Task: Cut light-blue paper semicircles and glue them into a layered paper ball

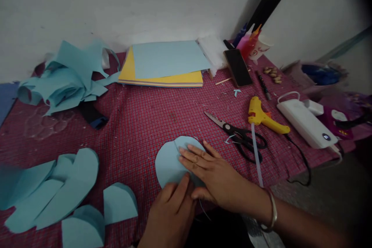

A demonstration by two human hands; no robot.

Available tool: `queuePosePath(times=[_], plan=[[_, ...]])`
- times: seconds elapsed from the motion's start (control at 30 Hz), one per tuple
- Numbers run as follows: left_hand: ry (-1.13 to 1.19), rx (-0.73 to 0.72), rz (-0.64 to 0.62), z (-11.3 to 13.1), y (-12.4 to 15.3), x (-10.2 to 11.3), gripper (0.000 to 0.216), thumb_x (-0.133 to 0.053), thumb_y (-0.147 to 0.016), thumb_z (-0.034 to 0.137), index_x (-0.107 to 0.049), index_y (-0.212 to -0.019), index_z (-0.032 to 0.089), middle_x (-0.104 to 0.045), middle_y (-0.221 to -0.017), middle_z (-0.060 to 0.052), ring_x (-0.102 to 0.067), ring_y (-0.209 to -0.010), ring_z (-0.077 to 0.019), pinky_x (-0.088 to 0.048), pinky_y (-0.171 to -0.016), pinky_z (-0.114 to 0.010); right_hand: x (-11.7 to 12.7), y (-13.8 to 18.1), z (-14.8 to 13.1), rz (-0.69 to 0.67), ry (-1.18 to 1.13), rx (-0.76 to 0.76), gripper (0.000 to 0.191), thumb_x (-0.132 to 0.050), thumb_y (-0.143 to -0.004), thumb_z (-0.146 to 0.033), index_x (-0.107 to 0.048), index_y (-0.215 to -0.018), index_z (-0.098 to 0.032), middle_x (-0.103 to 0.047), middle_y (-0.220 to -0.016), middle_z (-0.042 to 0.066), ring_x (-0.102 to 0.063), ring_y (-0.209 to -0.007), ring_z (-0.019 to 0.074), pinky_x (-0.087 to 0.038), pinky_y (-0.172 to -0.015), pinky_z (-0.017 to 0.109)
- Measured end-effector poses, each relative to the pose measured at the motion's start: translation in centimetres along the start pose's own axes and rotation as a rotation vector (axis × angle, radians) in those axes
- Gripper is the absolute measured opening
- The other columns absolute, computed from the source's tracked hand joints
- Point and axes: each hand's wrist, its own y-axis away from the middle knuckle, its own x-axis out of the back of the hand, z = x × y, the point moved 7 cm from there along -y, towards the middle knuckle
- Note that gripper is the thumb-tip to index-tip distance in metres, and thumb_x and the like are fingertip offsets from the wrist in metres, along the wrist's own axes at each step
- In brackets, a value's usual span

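Observation:
A light blue paper piece [167, 161] with a rounded, heart-like outline lies on the table in front of me. A crease or overlapping edge runs down from its top notch. My right hand [213, 170] rests on its right half, fingers stretched out flat. At the lower edge, my left hand [177, 205] has its index finger on the paper and the other fingers curled in; its thumb is hidden. Right of the paper lie black-handled scissors [228, 128], blades parted. Further right is a yellow glue gun [263, 118] with a clear glue stick.
Cut blue pieces [78, 190] and folded quarter-circles [120, 203] lie at left. Blue scraps [72, 77] are heaped behind, beside a stack of coloured paper [171, 60]. A phone [237, 68], a marker [263, 85] and a white power bank [306, 124] occupy the right.

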Motion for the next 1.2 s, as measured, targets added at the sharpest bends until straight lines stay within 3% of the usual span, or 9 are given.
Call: queuePosePath(times=[0.23,0.4,0.57,0.7,0.83,0.93,1.0,1.1,1.2], plan=[[0.024,0.010,-0.060,-0.3,-0.7,0.5,0.028,-0.043,-0.090,0.007,-0.069,-0.093,0.016,-0.070,-0.106,-0.010,-0.061,-0.087,-0.0199,-0.056,-0.078,-0.033,0.6,-1.7,-0.2,0.084,0.050,-0.019,0.068,-0.040,-0.093,-0.062,-0.038,-0.147,-0.021,-0.033,-0.156,0.003,-0.022,-0.147,0.0226,-0.008,-0.120,0.056],[0.090,0.071,0.000,-0.8,-1.0,1.3,0.018,-0.050,-0.090,0.010,-0.066,-0.096,0.017,-0.069,-0.103,-0.010,-0.061,-0.083,-0.0193,-0.055,-0.077,-0.035,1.2,-2.5,-0.7,0.134,0.075,0.014,0.069,-0.048,-0.092,-0.059,-0.040,-0.146,-0.017,-0.036,-0.155,0.008,-0.026,-0.146,0.0243,-0.007,-0.120,0.055],[0.080,0.153,0.154,-0.9,0.0,1.9,0.014,-0.056,-0.085,0.005,-0.062,-0.092,0.015,-0.070,-0.102,-0.011,-0.064,-0.091,-0.0204,-0.054,-0.083,-0.036,-0.3,0.8,-2.3,0.099,0.095,0.063,0.078,-0.043,-0.092,-0.062,-0.033,-0.149,-0.011,-0.024,-0.159,0.013,-0.018,-0.148,0.0232,-0.010,-0.122,0.046],[0.198,0.290,0.142,-1.3,0.0,2.3,0.020,-0.049,-0.085,0.005,-0.062,-0.097,0.016,-0.068,-0.100,-0.008,-0.064,-0.094,-0.0180,-0.054,-0.086,-0.032,-2.6,4.1,-2.9,0.050,0.131,0.069,0.089,-0.058,-0.085,-0.061,-0.026,-0.152,-0.012,-0.020,-0.159,0.014,-0.017,-0.148,0.0260,-0.020,-0.120,0.048],[0.063,0.197,0.000,-1.1,-2.6,2.4,0.033,-0.050,-0.092,0.017,-0.056,-0.123,0.007,-0.063,-0.123,-0.015,-0.056,-0.117,-0.0246,-0.046,-0.102,-0.039,-3.7,6.1,-4.1,-0.013,0.087,0.120,0.083,-0.064,-0.084,-0.052,-0.030,-0.152,-0.018,-0.029,-0.157,0.012,-0.024,-0.146,0.0271,-0.022,-0.120,0.050],[-0.056,0.182,-0.104,-2.0,-4.5,1.1,0.057,-0.055,-0.092,0.035,-0.043,-0.140,0.007,-0.042,-0.149,-0.019,-0.037,-0.138,-0.0331,-0.031,-0.113,-0.050,-2.8,7.5,-5.4,-0.049,-0.018,0.173,0.063,-0.058,-0.091,-0.038,-0.036,-0.149,-0.025,-0.041,-0.153,0.005,-0.032,-0.143,0.0220,-0.025,-0.120,0.045],[-0.087,0.199,-0.154,-2.8,-5.1,-0.2,0.068,-0.054,-0.091,0.046,-0.036,-0.144,0.007,-0.033,-0.154,-0.022,-0.031,-0.142,-0.0350,-0.024,-0.115,-0.054,-0.8,8.1,-4.8,0.073,-0.094,0.068,0.052,-0.051,-0.094,-0.029,-0.042,-0.145,-0.026,-0.051,-0.145,0.003,-0.041,-0.138,0.0185,-0.032,-0.117,0.041],[-0.095,0.200,-0.186,-3.7,-4.9,-1.6,0.077,-0.050,-0.091,0.053,-0.031,-0.146,0.004,-0.028,-0.155,-0.025,-0.027,-0.144,-0.0355,-0.022,-0.116,-0.054,2.2,8.6,-1.5,0.397,-0.153,-0.215,0.046,-0.045,-0.095,-0.024,-0.046,-0.141,-0.024,-0.061,-0.134,0.008,-0.053,-0.127,0.0221,-0.042,-0.109,0.045],[-0.015,0.202,-0.101,-4.4,-4.5,-1.2,0.069,-0.046,-0.093,0.050,-0.036,-0.144,0.004,-0.032,-0.153,-0.024,-0.029,-0.143,-0.0335,-0.025,-0.116,-0.050,2.9,7.6,0.7,0.528,-0.174,-0.288,0.047,-0.045,-0.094,-0.025,-0.046,-0.140,-0.018,-0.059,-0.134,0.014,-0.053,-0.125,0.0279,-0.041,-0.106,0.054]])
